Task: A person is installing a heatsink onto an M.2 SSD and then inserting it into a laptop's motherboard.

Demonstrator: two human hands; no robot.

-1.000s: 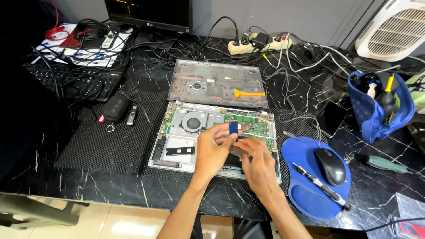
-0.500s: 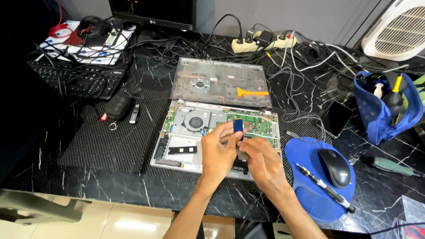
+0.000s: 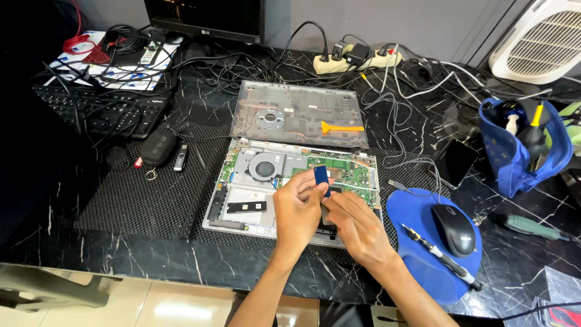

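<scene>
Left hand [image 3: 296, 209] pinches small blue module [image 3: 321, 175]; right hand [image 3: 357, 224] steadies it over open laptop [image 3: 290, 181]. Grip edges only.

We see our left hand [image 3: 296, 212] pinching a small blue card [image 3: 321, 175] upright above the opened laptop [image 3: 254, 181], our right hand [image 3: 357, 227] touching it (its removed bottom cover [image 3: 290, 115] lies just behind, an orange pry tool [image 3: 340, 127] on top).

A dark, unlit monitor screen [image 3: 206, 15] stands at the desk's far edge.
</scene>
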